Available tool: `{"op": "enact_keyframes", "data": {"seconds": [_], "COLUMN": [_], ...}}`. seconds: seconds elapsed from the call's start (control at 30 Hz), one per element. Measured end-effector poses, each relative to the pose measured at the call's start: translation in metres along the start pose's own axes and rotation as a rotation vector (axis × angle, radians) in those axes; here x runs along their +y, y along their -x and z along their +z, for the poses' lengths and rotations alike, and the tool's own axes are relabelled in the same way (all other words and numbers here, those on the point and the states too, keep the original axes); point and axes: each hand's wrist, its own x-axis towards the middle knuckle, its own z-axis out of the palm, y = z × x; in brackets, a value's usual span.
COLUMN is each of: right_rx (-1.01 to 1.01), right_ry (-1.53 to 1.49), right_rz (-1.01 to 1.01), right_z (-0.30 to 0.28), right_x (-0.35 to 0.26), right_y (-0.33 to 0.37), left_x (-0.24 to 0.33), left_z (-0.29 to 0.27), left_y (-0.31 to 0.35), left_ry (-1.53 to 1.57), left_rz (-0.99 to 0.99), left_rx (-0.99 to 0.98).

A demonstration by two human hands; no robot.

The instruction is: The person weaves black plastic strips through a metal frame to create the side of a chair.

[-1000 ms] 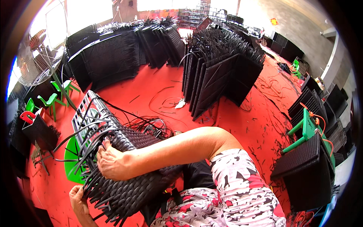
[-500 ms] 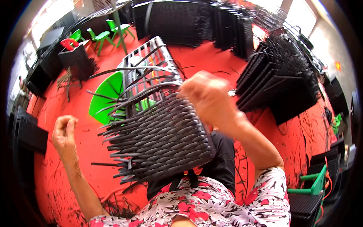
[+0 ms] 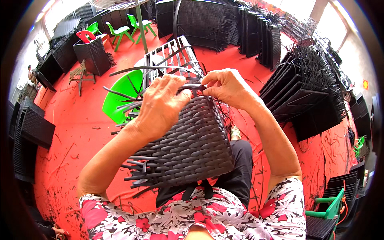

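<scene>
A partly woven black wicker panel point(image 3: 192, 140) rests over my lap, with loose strip ends sticking out along its left side. Its far part is a bare pale slatted frame point(image 3: 173, 50). At the upper edge of the weave, my left hand point(image 3: 160, 106) closes its fingers and thumb around a flat black strip point(image 3: 192, 86). Close beside it, my right hand point(image 3: 229, 89) pinches the same strip near the panel's right edge; the fingertips partly hide it. Another long strip point(image 3: 132, 71) curves out to the left above my left hand.
A green round tub or seat point(image 3: 120, 96) is beyond the panel on the red floor point(image 3: 72, 120). Stacked black woven panels point(image 3: 304, 92) stand at the right. Small green chairs point(image 3: 118, 32) and a black woven box point(image 3: 93, 56) are at the far left. Strip scraps litter the floor.
My left hand has come from the left, off the panel, to the strip at the weave's edge. My right hand, blurred before, now steadies there in a pinch. The view has shifted slightly.
</scene>
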Motion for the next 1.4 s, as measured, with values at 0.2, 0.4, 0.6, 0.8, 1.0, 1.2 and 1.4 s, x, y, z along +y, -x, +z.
{"op": "enact_keyframes", "data": {"seconds": [0.2,0.4,0.6,0.8,1.0,1.2,1.4], "right_rx": [0.108,0.190,0.046,-0.018,0.123,0.223,0.363], "right_ry": [0.128,0.669,0.855,0.858,0.771,0.742,0.883], "right_rz": [-0.147,-0.295,-0.338,-0.506,-0.554,-0.603,-0.685], "right_z": [0.014,0.020,0.038,0.035,0.037,0.038,0.039], "right_x": [-0.005,-0.004,-0.037,-0.025,-0.028,-0.016,0.000], "right_y": [0.009,0.021,0.008,0.012,0.015,0.013,0.014], "left_x": [-0.012,-0.017,-0.019,-0.017,-0.038,-0.038,0.004], "left_z": [0.015,0.035,0.022,0.031,0.030,0.026,0.012], "left_y": [0.003,-0.011,-0.004,-0.017,-0.014,-0.015,-0.026], "left_ry": [-0.119,-0.022,0.494,0.838,1.542,1.082,0.210], "left_rz": [0.121,0.215,-0.242,-0.503,-0.851,-0.676,-0.104], "left_rx": [-0.063,-0.031,-0.050,-0.169,-0.222,-0.135,0.197]}}
